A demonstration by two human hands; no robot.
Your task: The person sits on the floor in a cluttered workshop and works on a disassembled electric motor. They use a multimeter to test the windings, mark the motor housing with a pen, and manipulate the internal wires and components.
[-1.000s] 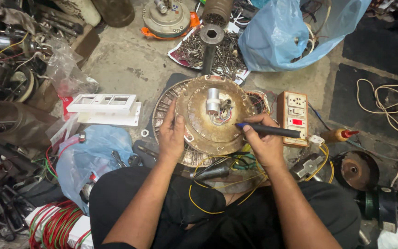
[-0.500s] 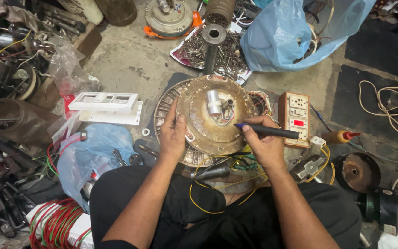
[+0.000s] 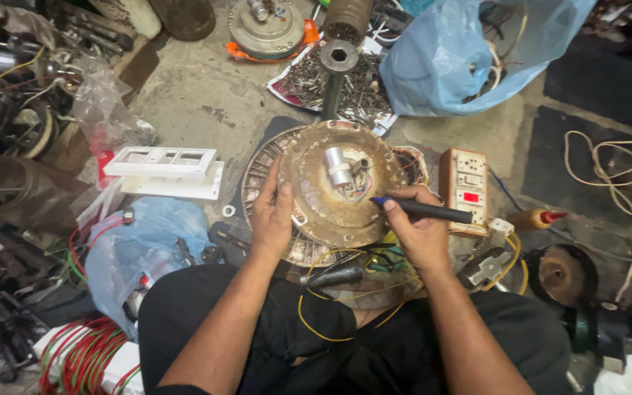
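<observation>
Nearest the camera, yellow wires looped over the person's dark-clothed lap, just under the rim of a round, rusty fan motor housing that rested between both forearms. The left hand lay flat on the housing's left side, fingers loosely spread and pressing on the metal, gripping nothing. The right hand was closed around a dark screwdriver, its blue tip touching the housing's right edge (the handle pointed away to the right). A short silver shaft stood at the housing's centre, with thin wires beside it. Just right of the housing sat an orange switch box; to the left lay white switch plates and a crumpled blue plastic bag. Farther off, a heap of screws lay on paper, beside a large blue bag.
</observation>
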